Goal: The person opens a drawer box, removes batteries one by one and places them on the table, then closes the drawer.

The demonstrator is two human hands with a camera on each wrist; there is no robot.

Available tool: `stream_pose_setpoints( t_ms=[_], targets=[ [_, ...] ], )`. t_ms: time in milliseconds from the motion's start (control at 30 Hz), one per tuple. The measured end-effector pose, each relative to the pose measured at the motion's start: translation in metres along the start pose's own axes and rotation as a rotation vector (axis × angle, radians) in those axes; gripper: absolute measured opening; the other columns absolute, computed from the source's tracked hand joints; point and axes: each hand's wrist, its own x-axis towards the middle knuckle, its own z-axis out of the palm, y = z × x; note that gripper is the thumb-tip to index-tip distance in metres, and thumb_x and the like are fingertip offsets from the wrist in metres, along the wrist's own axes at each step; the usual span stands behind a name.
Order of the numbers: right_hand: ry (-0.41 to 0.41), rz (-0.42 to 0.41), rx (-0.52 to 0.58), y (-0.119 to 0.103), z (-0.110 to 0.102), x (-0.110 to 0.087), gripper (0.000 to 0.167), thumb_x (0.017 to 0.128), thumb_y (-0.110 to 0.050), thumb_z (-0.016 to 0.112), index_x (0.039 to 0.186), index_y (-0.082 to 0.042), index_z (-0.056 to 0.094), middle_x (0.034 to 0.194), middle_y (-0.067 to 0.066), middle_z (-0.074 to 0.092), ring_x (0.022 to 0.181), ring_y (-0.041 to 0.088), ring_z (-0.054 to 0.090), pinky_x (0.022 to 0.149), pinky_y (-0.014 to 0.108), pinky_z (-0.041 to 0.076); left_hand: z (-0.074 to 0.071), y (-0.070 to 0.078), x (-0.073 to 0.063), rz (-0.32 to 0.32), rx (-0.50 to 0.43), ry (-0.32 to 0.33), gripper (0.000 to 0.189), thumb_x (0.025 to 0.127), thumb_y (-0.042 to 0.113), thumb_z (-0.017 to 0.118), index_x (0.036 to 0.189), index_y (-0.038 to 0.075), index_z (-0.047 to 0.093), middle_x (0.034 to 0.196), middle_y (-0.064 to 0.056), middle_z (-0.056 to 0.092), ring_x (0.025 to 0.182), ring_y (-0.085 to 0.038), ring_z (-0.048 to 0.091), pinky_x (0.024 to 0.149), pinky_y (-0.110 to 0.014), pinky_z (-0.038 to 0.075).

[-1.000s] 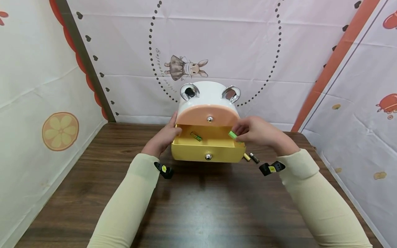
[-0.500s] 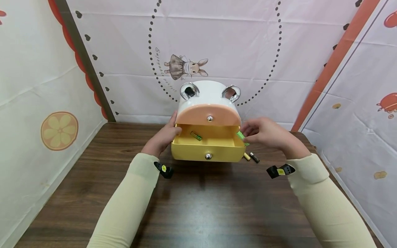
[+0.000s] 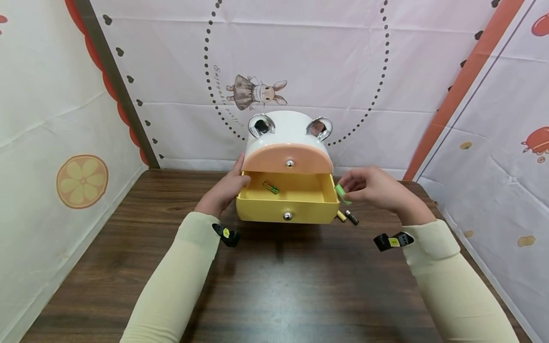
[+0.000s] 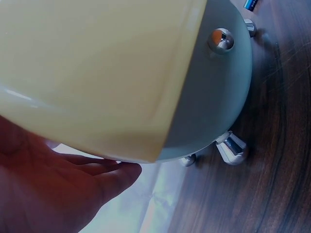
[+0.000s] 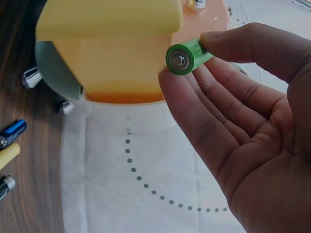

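Observation:
A small drawer cabinet [image 3: 280, 126] in white stands at the back of the table, its yellow middle drawer [image 3: 261, 212] pulled out. At its left side my left hand [image 3: 223, 193] grips it, thumb over the drawer's edge; the left wrist view has the fingers [image 4: 114, 179] along the outside. My right hand [image 3: 371, 190] pinches a green battery [image 5: 198, 52] between thumb and fingertips, just right of the drawer's right wall. Another green battery [image 3: 271, 187] lies inside the drawer.
Beside the drawer on the right, a yellow battery [image 3: 341, 216] and a black battery [image 3: 351, 217] lie on the wooden table [image 3: 279, 286]. The right wrist view adds a blue battery [image 5: 13, 133]. A printed cloth [image 3: 321, 62] hangs close behind the cabinet.
My right hand has carried the green battery rightward, from over the drawer's right part to just outside its right wall. The left hand keeps its place, and the drawer stays out.

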Motion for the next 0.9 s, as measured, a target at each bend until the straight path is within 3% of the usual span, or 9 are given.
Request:
stream_pose_setpoints(
  t_ms=[533, 767, 900],
  targets=[
    [0.009, 0.092, 0.110, 0.045, 0.021, -0.003, 0.024, 0.088, -0.006, 0.061, 0.111, 0.001, 0.064, 0.094, 0.014, 0.068, 0.083, 0.022, 0.066, 0.074, 0.035, 0.055, 0.000, 0.001, 0.002, -0.014, 0.009, 0.008, 0.091, 0.088, 0.004, 0.040, 0.154, 0.033, -0.016, 0.163, 0.003, -0.014, 0.147, -0.018, -0.007, 0.120, -0.049, 0.003],
    [-0.101, 0.115, 0.116, 0.066, 0.041, -0.005, 0.019, 0.087, -0.006, 0.062, 0.105, -0.001, 0.067, 0.093, 0.014, 0.068, 0.081, 0.021, 0.064, 0.072, 0.038, 0.055, -0.001, 0.000, 0.002, -0.012, -0.008, 0.002, 0.092, 0.087, 0.003, 0.039, 0.153, 0.034, -0.016, 0.163, 0.003, -0.015, 0.148, -0.018, -0.011, 0.119, -0.050, 0.001],
    [-0.119, 0.136, 0.037, 0.072, 0.054, -0.004, 0.020, 0.083, -0.008, 0.066, 0.102, -0.003, 0.070, 0.092, 0.008, 0.070, 0.080, 0.016, 0.063, 0.072, 0.036, 0.054, 0.000, 0.000, 0.002, -0.011, -0.017, 0.003, 0.092, 0.086, 0.003, 0.039, 0.154, 0.032, -0.016, 0.163, 0.003, -0.016, 0.147, -0.017, -0.011, 0.119, -0.050, 0.000]
  ],
)
